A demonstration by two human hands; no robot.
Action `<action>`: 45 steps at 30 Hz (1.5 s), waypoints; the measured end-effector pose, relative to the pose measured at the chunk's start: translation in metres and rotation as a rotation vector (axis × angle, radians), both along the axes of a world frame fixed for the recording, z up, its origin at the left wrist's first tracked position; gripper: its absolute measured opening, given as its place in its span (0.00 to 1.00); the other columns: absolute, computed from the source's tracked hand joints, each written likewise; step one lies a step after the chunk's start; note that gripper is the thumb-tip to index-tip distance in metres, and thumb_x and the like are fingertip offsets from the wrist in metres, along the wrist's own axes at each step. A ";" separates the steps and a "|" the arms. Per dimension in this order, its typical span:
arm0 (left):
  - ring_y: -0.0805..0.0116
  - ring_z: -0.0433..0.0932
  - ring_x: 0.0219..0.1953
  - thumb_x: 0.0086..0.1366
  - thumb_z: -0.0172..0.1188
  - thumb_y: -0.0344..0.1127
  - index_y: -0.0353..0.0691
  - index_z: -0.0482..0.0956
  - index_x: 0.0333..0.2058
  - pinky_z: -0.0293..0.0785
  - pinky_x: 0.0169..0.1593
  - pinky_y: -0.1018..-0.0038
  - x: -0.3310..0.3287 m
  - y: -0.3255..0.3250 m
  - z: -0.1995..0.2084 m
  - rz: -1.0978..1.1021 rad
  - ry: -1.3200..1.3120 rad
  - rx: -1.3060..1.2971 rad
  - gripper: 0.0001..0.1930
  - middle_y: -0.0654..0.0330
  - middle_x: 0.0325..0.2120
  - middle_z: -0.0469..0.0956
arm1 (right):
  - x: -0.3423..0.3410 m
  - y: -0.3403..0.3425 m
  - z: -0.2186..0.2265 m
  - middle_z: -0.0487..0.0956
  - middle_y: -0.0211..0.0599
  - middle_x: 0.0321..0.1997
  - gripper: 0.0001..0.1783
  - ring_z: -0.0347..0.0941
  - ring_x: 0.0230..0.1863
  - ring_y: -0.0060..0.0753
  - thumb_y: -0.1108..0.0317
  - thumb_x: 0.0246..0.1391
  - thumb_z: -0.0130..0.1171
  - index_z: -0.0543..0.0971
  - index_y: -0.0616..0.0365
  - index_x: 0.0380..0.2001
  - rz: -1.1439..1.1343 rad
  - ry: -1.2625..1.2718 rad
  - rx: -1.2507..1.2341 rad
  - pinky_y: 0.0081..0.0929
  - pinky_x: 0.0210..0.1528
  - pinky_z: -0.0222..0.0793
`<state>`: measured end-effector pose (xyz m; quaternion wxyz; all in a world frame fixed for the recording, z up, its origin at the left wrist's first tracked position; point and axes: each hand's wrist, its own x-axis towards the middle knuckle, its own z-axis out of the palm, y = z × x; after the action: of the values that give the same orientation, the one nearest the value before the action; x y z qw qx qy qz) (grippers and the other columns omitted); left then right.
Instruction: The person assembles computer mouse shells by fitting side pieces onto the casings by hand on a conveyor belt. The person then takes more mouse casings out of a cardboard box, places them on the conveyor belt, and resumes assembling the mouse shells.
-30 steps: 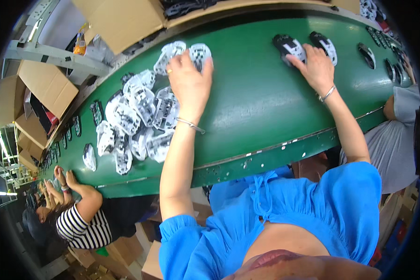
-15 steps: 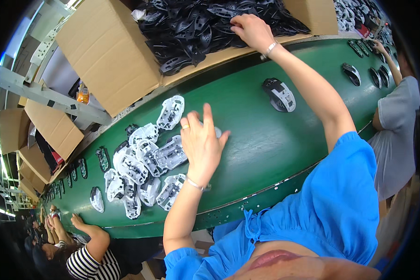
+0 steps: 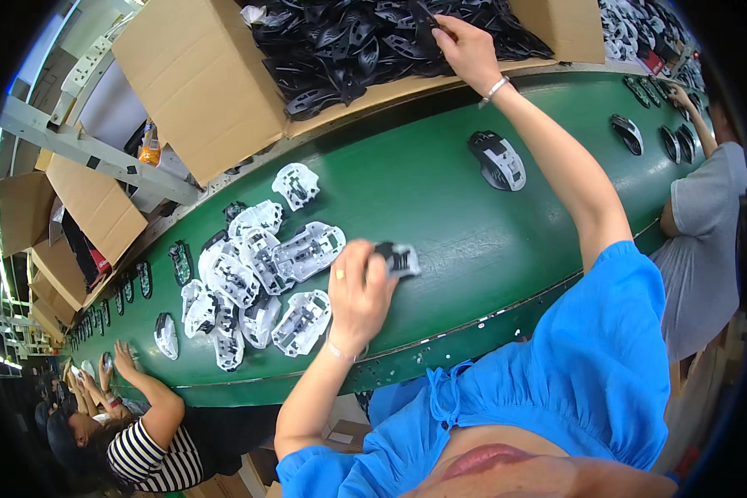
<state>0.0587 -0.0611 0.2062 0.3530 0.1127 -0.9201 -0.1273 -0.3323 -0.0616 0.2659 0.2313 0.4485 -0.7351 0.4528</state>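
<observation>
My left hand is closed on a black-and-white mouse shell, slightly blurred, just over the green bench. Beside it, to the left, lies a heap of white mouse shells, with one white shell at its far edge. Up at the cardboard box, my right hand pinches a thin black plastic cover. Black plastic covers of the same sort fill that box. A black-and-white mouse rests on the bench below my right forearm.
The green bench curves across the view. Circuit boards line its far left edge. A person in a striped top sits at left, another in grey at right, near more mouse parts. Open cartons stand far left.
My left hand, spread before, has closed on the mouse shell and come slightly nearer. My right hand has lifted a black cover from the pile. The far white shell has turned.
</observation>
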 end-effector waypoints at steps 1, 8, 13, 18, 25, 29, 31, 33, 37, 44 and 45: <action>0.48 0.71 0.47 0.37 0.74 0.28 0.36 0.67 0.41 0.71 0.48 0.58 0.012 0.008 -0.003 -0.076 0.024 -0.084 0.31 0.49 0.43 0.70 | 0.006 0.015 0.003 0.81 0.32 0.30 0.16 0.73 0.28 0.16 0.67 0.54 0.59 0.79 0.56 0.46 0.095 -0.168 0.040 0.15 0.33 0.69; 0.49 0.70 0.53 0.42 0.73 0.42 0.39 0.74 0.33 0.64 0.57 0.53 0.069 0.039 0.008 -0.148 -0.379 0.166 0.22 0.48 0.48 0.71 | 0.107 0.105 -0.001 0.79 0.23 0.33 0.15 0.68 0.29 0.12 0.68 0.54 0.60 0.79 0.61 0.44 0.530 -0.930 0.176 0.12 0.33 0.64; 0.48 0.74 0.39 0.50 0.66 0.54 0.30 0.72 0.42 0.72 0.40 0.60 0.025 0.035 0.017 0.261 -0.515 0.227 0.31 0.46 0.38 0.72 | 0.126 0.144 -0.013 0.76 0.34 0.26 0.14 0.69 0.31 0.29 0.74 0.49 0.58 0.81 0.60 0.41 0.946 -0.435 0.873 0.25 0.36 0.66; 0.51 0.74 0.39 0.50 0.66 0.55 0.32 0.75 0.40 0.73 0.39 0.61 -0.003 0.037 0.015 0.179 -0.634 0.209 0.30 0.50 0.36 0.72 | 0.163 0.152 -0.042 0.75 0.39 0.31 0.12 0.72 0.41 0.40 0.69 0.46 0.61 0.80 0.57 0.37 0.735 0.276 0.789 0.34 0.38 0.70; 0.50 0.70 0.46 0.48 0.69 0.48 0.32 0.71 0.46 0.69 0.48 0.60 0.027 0.021 0.004 0.122 -0.469 0.237 0.32 0.47 0.44 0.70 | 0.193 0.184 -0.043 0.76 0.41 0.14 0.22 0.74 0.15 0.33 0.52 0.45 0.66 0.79 0.65 0.21 0.002 -0.629 0.817 0.27 0.23 0.70; 0.59 0.72 0.45 0.52 0.68 0.40 0.31 0.68 0.46 0.69 0.49 0.67 0.016 0.010 0.016 0.112 -0.443 0.525 0.28 0.51 0.43 0.72 | 0.201 0.182 -0.055 0.77 0.34 0.16 0.18 0.72 0.15 0.21 0.57 0.50 0.64 0.78 0.64 0.22 0.086 -0.747 0.591 0.19 0.22 0.68; 0.71 0.74 0.42 0.58 0.62 0.35 0.33 0.65 0.49 0.70 0.46 0.75 0.011 -0.002 0.013 0.081 -0.270 0.963 0.24 0.58 0.42 0.74 | 0.204 0.176 -0.050 0.76 0.30 0.16 0.16 0.70 0.16 0.18 0.59 0.51 0.63 0.77 0.63 0.22 0.201 -0.876 0.465 0.17 0.21 0.66; 0.69 0.73 0.43 0.58 0.62 0.36 0.33 0.63 0.50 0.69 0.47 0.74 0.005 -0.008 0.006 -0.003 -0.064 1.311 0.25 0.55 0.42 0.73 | 0.208 0.163 -0.036 0.74 0.24 0.18 0.13 0.66 0.17 0.12 0.62 0.53 0.63 0.76 0.61 0.26 0.393 -1.037 0.332 0.12 0.18 0.61; 0.73 0.73 0.41 0.67 0.51 0.49 0.37 0.63 0.52 0.69 0.46 0.75 -0.009 0.000 0.003 -0.225 0.261 1.765 0.23 0.60 0.41 0.72 | 0.241 0.125 -0.006 0.73 0.26 0.16 0.13 0.66 0.16 0.11 0.63 0.52 0.64 0.77 0.62 0.23 0.603 -1.048 0.288 0.12 0.17 0.59; 0.72 0.75 0.41 0.70 0.29 0.60 0.37 0.68 0.47 0.73 0.45 0.73 -0.007 0.004 0.002 -0.333 0.244 1.778 0.31 0.59 0.38 0.75 | 0.254 0.097 -0.012 0.76 0.32 0.14 0.14 0.68 0.14 0.14 0.65 0.47 0.67 0.78 0.64 0.18 0.547 -0.932 0.377 0.14 0.16 0.63; 0.72 0.75 0.40 0.71 0.33 0.58 0.36 0.66 0.49 0.72 0.45 0.74 -0.008 0.007 0.001 -0.264 0.322 1.775 0.28 0.60 0.38 0.74 | 0.254 0.097 -0.015 0.75 0.32 0.13 0.14 0.68 0.14 0.14 0.65 0.47 0.67 0.77 0.64 0.18 0.516 -0.834 0.338 0.14 0.16 0.62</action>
<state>0.0503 -0.0545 0.2067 0.2433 0.2175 -0.4289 -0.8423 -0.0779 0.0358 0.2508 -0.2760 0.4277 -0.6932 0.5103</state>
